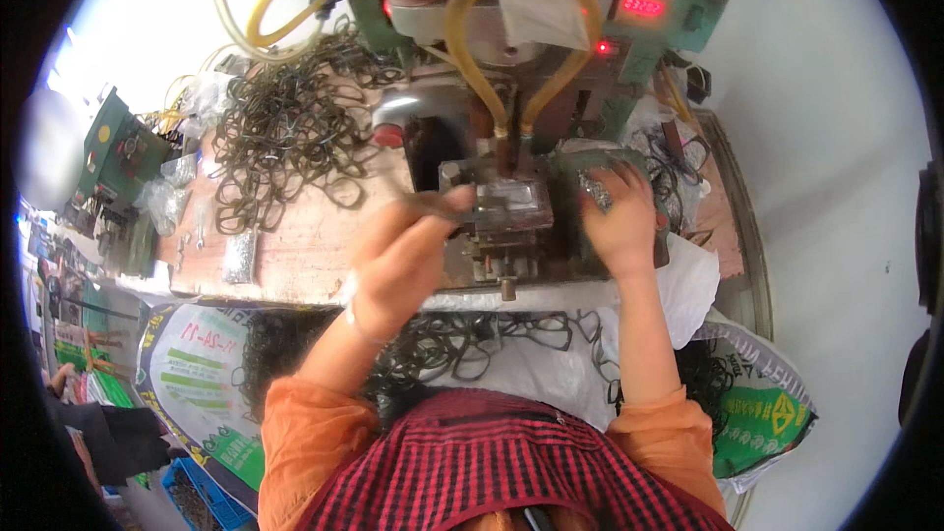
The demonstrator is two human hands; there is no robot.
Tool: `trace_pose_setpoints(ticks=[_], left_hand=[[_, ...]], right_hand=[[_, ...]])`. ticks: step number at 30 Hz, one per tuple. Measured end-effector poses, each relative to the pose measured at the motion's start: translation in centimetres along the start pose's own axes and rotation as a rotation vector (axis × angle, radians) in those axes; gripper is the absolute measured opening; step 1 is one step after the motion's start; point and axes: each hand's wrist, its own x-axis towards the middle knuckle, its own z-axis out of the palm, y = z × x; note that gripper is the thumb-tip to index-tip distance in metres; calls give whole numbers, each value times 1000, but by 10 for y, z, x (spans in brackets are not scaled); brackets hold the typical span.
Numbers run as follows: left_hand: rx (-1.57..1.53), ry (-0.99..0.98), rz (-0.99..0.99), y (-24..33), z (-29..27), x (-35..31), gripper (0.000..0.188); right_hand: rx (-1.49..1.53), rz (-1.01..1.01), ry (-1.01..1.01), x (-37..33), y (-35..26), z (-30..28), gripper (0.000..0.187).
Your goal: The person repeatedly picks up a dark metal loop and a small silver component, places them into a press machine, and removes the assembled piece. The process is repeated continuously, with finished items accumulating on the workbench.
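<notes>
My left hand (398, 261), smeared by motion, is closed in a pinch at the left side of the machine's metal fixture (511, 199). A dark eyeglass frame (425, 203) shows blurred at its fingers. On the right, my right hand (621, 221) rests over a small heap of tiny metal parts (596, 191) beside the fixture, its fingers apart and touching the heap. Whether a part sits between those fingertips is too small to tell. Above the fixture stands a green bench machine (649, 34), with a looped yellow hose (458, 25) running down to its electrodes.
A tangled pile of dark eyeglass frames (285, 128) covers the bench's left back. Near the front edge lies a bag of small parts (240, 256). More frames (462, 349) lie on white sacking below the bench edge. Another green machine (118, 152) stands far left, a blue crate (206, 497) below.
</notes>
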Motion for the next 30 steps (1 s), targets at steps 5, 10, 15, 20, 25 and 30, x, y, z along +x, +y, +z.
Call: trace_pose_setpoints(ticks=[5, 10, 15, 20, 25, 30], left_hand=[[68, -73, 212, -8, 36, 2, 41], [29, -57, 260, -20, 36, -10, 34], [-97, -51, 279, -24, 38, -9, 47], [-31, -41, 125, -7, 27, -17, 42], [429, 201, 84, -42, -41, -56, 18], [956, 130, -420, -198, -156, -74, 13]], right_hand=[[-237, 88, 8, -25, 41, 18, 29], [22, 146, 93, -7, 51, 17, 29], [44, 322, 24, -22, 81, 19, 29], [63, 223, 1, -7, 47, 12, 25], [284, 299, 89, -25, 57, 10, 22], [383, 297, 41, -32, 55, 7, 20]])
